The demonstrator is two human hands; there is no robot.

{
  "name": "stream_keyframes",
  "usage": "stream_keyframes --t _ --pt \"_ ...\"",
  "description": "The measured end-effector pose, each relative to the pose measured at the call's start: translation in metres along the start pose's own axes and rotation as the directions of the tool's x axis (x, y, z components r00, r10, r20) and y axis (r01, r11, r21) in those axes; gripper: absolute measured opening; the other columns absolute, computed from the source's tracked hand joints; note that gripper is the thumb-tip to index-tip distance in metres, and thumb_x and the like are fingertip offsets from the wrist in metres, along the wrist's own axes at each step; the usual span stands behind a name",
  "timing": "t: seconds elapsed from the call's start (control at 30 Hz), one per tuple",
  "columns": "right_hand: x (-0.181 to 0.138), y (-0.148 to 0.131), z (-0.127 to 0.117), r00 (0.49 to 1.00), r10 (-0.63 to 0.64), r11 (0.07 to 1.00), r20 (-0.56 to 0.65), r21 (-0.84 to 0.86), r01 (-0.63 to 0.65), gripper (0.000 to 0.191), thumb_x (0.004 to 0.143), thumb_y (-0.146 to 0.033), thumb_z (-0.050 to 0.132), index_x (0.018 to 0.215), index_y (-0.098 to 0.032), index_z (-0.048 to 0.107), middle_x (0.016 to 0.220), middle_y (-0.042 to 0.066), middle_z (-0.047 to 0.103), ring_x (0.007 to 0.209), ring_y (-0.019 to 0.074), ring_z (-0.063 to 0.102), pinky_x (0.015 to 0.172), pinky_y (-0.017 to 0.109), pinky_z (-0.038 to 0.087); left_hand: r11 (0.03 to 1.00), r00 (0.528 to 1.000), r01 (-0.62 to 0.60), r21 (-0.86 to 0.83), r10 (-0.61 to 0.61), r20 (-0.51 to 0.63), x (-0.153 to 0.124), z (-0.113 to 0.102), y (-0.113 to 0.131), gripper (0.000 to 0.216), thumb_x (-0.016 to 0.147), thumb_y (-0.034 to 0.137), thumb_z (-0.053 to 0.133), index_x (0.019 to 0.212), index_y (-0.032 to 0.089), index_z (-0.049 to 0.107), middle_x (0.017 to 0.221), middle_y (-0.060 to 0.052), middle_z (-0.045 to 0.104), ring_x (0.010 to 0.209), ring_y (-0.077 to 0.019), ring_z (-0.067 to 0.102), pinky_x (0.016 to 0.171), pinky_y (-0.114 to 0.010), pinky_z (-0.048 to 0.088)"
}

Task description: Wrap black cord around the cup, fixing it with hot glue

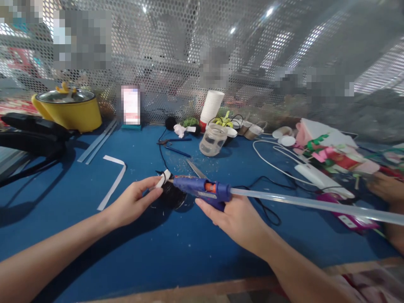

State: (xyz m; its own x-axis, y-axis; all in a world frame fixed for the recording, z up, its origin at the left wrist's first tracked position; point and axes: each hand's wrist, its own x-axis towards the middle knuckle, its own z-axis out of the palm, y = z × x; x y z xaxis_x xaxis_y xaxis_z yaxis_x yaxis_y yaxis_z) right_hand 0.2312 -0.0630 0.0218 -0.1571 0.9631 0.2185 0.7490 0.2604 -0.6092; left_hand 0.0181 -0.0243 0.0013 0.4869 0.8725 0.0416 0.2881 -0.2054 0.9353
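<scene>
Pinching a small white strip [164, 177] between thumb and fingers, my left hand [134, 202] has its grip drawn narrow. My right hand [241, 216] is wrapped around the handle of a blue glue gun [197, 185], its nozzle right at the strip; from here I cannot tell whether the two touch. A long clear glue stick [303, 203] runs out of the gun's back toward the right edge.

Just under the nozzle I see a round black object [173, 195], partly hidden, and a dark cord [162, 158] leads from near the strip toward blue-handled pliers [175, 142]. A pointed metal blade [196, 169] shows behind the gun. Beside my left forearm, a bent white band [114, 183] lies on the blue table [158, 261].

Farther out, I have a clear jar [213, 141] standing before a stack of white cups [212, 105], and an upright phone [130, 105] left of them. A yellow pot [71, 111] sits at far left. On the right lie a white power strip [325, 181] and a purple packet [349, 214], with another person's hand [383, 187] near them, blurred.
</scene>
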Motion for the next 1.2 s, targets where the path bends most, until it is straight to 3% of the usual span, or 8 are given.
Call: stream_keyframes --t 0.2,0.63,0.8,0.93,1.2 --pt "-0.0001 -0.0018 -0.0007 0.999 0.035 0.999 0.016 0.01 -0.035 0.019 0.072 -0.037 0.051 0.065 -0.021 0.058 0.04 -0.001 0.051 0.042 0.0195 0.055 0.045 0.031 0.044 0.999 1.0 -0.001 -0.039 0.001 0.009 0.0004 -0.0009 -0.0009 0.034 0.081 0.034 0.045 0.107 0.016 0.057 0.107 -0.007 0.061 0.106 -0.022 0.05 0.094 -0.032 0.034" --pt "-0.0007 -0.0027 -0.0005 1.0 -0.031 0.999 0.003 -0.041 0.031 0.02 0.072 -0.035 0.053 0.06 -0.02 0.059 0.044 0.001 0.054 0.053 0.0207 0.059 0.049 0.028 0.046 1.0 0.999 -0.018 0.002 0.018 0.038 0.0003 -0.0013 -0.0032 0.037 0.083 0.033 0.042 0.112 0.013 0.054 0.111 -0.008 0.059 0.105 -0.0225 0.05 0.093 -0.034 0.036" --pt "-0.0012 -0.0036 -0.0016 1.0 -0.01 0.999 -0.025 -0.035 0.009 0.018 0.073 -0.033 0.052 0.068 -0.018 0.06 0.042 -0.001 0.053 0.051 0.0197 0.059 0.05 0.027 0.046 1.0 0.998 -0.027 0.008 0.027 0.05 0.0002 -0.0016 -0.0029 0.036 0.083 0.031 0.041 0.114 0.014 0.051 0.113 -0.007 0.058 0.106 -0.0217 0.049 0.094 -0.034 0.035" --pt "-0.0017 -0.0036 -0.0013 1.0 0.005 1.0 0.031 -0.017 -0.004 0.021 0.073 -0.036 0.051 0.066 -0.019 0.06 0.04 -0.001 0.052 0.047 0.0185 0.058 0.047 0.026 0.046 1.0 0.999 -0.027 0.013 0.026 0.043 0.0006 -0.0018 -0.004 0.036 0.083 0.032 0.041 0.111 0.013 0.053 0.112 -0.007 0.058 0.104 -0.0213 0.05 0.093 -0.032 0.036" --pt "0.0001 -0.004 -0.0018 1.0 0.011 0.999 0.002 0.035 -0.011 0.018 0.073 -0.033 0.053 0.071 -0.018 0.061 0.04 -0.002 0.051 0.041 0.0161 0.055 0.044 0.025 0.045 1.0 0.999 -0.008 0.011 0.008 0.051 0.0006 -0.0022 -0.0028 0.031 0.082 0.032 0.041 0.099 0.011 0.055 0.098 -0.008 0.059 0.093 -0.0203 0.051 0.085 -0.031 0.039"
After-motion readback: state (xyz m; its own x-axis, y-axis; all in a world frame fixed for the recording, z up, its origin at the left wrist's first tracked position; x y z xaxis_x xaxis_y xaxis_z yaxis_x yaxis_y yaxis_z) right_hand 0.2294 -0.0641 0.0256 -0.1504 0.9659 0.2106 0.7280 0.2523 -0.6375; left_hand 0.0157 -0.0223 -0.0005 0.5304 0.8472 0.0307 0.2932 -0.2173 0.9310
